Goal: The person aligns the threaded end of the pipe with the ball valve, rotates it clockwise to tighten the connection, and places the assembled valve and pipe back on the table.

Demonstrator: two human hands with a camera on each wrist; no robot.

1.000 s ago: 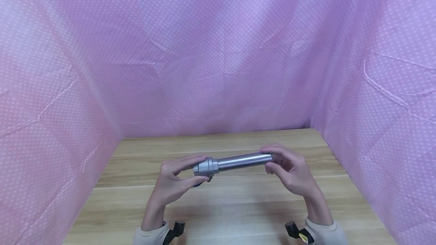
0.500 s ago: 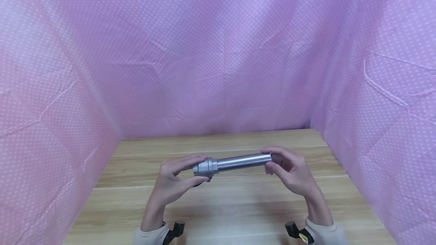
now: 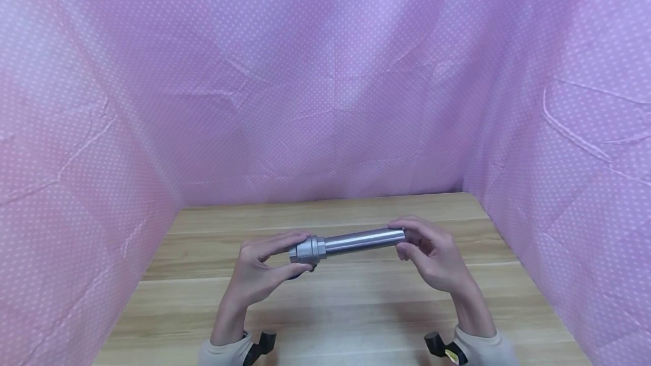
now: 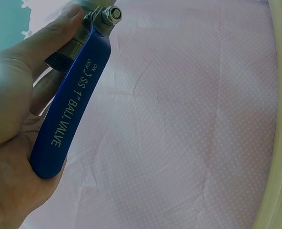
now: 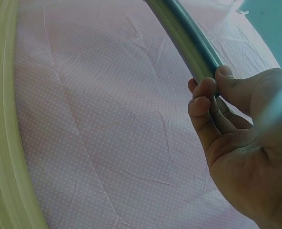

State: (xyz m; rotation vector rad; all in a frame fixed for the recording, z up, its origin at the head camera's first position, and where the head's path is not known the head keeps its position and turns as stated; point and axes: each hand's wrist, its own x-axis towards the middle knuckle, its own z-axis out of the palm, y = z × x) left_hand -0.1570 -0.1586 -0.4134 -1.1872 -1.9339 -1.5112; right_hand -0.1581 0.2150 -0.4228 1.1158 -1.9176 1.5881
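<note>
I hold a metal pipe (image 3: 363,240) joined to a steel ball valve (image 3: 307,249) level above the wooden table (image 3: 335,304). My left hand (image 3: 264,267) grips the valve body, thumb and fingers curled round it. In the left wrist view the valve's blue handle (image 4: 69,109), printed "SS 1" BALL VALVE", lies across my palm. My right hand (image 3: 432,253) pinches the pipe's right end with curled fingertips. The right wrist view shows the pipe (image 5: 186,36) running up from my right hand (image 5: 236,133).
Pink dotted cloth (image 3: 325,83) walls the table at the back and on both sides. Black wrist mounts (image 3: 259,343) sit at both cuffs near the table's front edge.
</note>
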